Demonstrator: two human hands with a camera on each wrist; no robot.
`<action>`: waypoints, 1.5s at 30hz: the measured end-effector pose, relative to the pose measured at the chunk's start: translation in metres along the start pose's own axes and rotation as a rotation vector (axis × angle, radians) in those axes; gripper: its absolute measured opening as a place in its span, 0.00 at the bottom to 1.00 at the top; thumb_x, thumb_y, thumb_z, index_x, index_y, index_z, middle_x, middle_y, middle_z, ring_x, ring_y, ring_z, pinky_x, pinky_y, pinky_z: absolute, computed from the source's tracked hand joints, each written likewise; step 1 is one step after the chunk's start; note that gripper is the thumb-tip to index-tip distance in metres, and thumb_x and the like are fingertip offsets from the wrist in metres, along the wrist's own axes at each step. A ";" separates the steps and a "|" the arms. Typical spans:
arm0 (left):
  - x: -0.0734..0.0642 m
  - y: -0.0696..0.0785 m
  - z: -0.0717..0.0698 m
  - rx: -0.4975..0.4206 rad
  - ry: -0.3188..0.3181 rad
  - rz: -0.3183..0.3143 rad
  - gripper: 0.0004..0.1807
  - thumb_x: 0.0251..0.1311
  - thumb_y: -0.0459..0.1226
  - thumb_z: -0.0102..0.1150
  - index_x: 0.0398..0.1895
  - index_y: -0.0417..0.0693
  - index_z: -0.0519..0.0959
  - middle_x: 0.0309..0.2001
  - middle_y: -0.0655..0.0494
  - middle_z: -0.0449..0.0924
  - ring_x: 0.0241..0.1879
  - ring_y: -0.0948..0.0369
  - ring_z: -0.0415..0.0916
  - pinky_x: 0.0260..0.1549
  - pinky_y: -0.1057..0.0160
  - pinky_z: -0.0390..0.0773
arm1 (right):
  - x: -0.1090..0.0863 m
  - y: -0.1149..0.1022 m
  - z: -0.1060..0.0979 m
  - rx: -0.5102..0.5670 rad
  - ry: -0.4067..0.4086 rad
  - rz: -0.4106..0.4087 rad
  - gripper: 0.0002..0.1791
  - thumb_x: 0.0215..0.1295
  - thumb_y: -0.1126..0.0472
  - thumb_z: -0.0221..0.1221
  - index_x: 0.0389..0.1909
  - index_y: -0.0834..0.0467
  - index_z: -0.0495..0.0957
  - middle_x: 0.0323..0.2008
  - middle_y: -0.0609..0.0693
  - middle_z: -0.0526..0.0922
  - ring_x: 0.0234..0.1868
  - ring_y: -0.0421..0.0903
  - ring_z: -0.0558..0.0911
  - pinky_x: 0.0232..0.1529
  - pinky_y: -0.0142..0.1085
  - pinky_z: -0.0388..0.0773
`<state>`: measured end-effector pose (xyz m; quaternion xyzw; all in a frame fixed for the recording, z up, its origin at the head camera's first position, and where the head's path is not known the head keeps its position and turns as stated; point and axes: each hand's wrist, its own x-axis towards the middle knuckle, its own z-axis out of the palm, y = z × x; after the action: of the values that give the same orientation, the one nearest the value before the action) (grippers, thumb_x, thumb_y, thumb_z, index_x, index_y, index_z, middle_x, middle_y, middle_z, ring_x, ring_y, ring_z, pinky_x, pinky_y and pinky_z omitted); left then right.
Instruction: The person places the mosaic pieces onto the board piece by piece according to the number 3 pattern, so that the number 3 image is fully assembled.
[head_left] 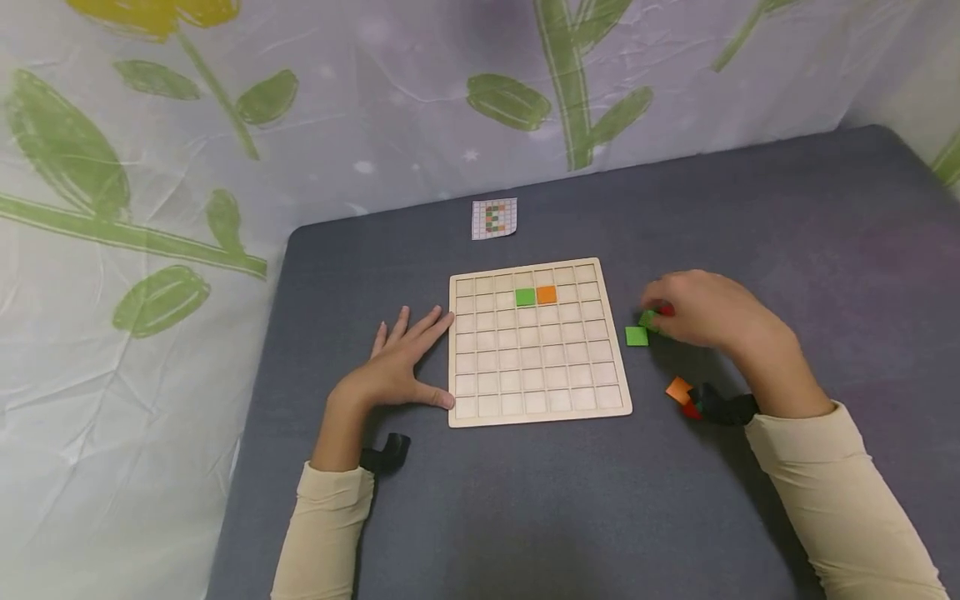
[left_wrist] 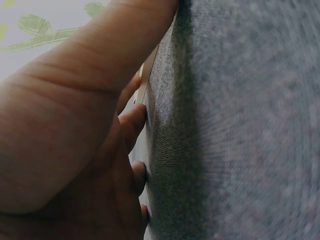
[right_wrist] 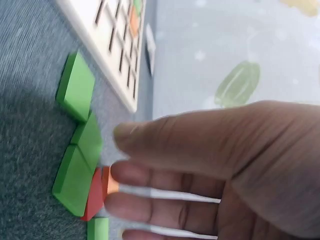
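A square wooden grid board [head_left: 508,382] lies on the dark grey table. One green tile [head_left: 525,297] and one orange tile [head_left: 547,295] sit side by side in its upper rows. Fingers spread, my left hand [head_left: 393,371] rests at the board's left edge, with thumb and forefinger against it. To the right of the board, my right hand [head_left: 701,308] hovers over loose tiles, partly hiding them. In the right wrist view, its fingers lie nearly straight beside several green tiles [right_wrist: 72,182], a red tile [right_wrist: 93,197] and an orange tile [right_wrist: 111,184]; no tile shows in its grasp.
A small printed pattern card [head_left: 494,218] lies behind the board. Nearer the right wrist are another orange tile [head_left: 678,390] and a red piece [head_left: 691,410], partly covered by the black wrist camera [head_left: 720,406]. A leaf-printed curtain [head_left: 405,100] hangs along the table's back edge.
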<state>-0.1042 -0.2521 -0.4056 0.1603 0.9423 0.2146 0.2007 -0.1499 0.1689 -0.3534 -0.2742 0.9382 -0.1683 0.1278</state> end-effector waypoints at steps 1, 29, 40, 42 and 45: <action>0.000 0.000 0.001 0.003 -0.002 0.000 0.70 0.36 0.63 0.79 0.82 0.63 0.46 0.81 0.57 0.39 0.77 0.47 0.20 0.69 0.40 0.22 | -0.001 0.002 0.001 -0.008 -0.001 0.016 0.12 0.60 0.71 0.60 0.22 0.53 0.77 0.24 0.46 0.72 0.25 0.43 0.67 0.26 0.38 0.61; 0.004 0.001 0.001 -0.004 -0.014 -0.020 0.71 0.36 0.65 0.77 0.82 0.68 0.44 0.81 0.62 0.36 0.77 0.51 0.18 0.69 0.42 0.21 | 0.002 0.024 0.004 -0.024 -0.083 0.130 0.15 0.51 0.80 0.55 0.31 0.58 0.80 0.28 0.51 0.73 0.31 0.51 0.71 0.28 0.42 0.65; 0.004 0.001 0.001 0.000 -0.016 -0.017 0.71 0.36 0.65 0.77 0.82 0.67 0.44 0.81 0.62 0.36 0.77 0.51 0.18 0.69 0.41 0.21 | 0.005 0.028 0.008 -0.029 -0.002 0.172 0.14 0.54 0.77 0.59 0.42 0.65 0.81 0.38 0.59 0.79 0.37 0.56 0.75 0.39 0.55 0.75; 0.004 0.001 0.001 0.000 -0.017 -0.020 0.71 0.36 0.65 0.78 0.82 0.67 0.44 0.81 0.62 0.36 0.77 0.51 0.18 0.69 0.41 0.21 | 0.006 0.028 0.008 -0.032 -0.001 0.168 0.13 0.55 0.76 0.59 0.42 0.66 0.81 0.37 0.59 0.80 0.36 0.56 0.75 0.39 0.55 0.76; 0.003 0.000 0.001 0.000 -0.018 -0.024 0.71 0.36 0.65 0.77 0.82 0.66 0.44 0.81 0.61 0.37 0.77 0.50 0.18 0.69 0.41 0.21 | 0.008 0.028 0.009 -0.039 0.006 0.161 0.10 0.55 0.75 0.61 0.40 0.65 0.81 0.35 0.57 0.81 0.34 0.55 0.76 0.37 0.54 0.76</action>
<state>-0.1064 -0.2503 -0.4077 0.1509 0.9423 0.2106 0.2119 -0.1669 0.1847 -0.3735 -0.2000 0.9606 -0.1401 0.1325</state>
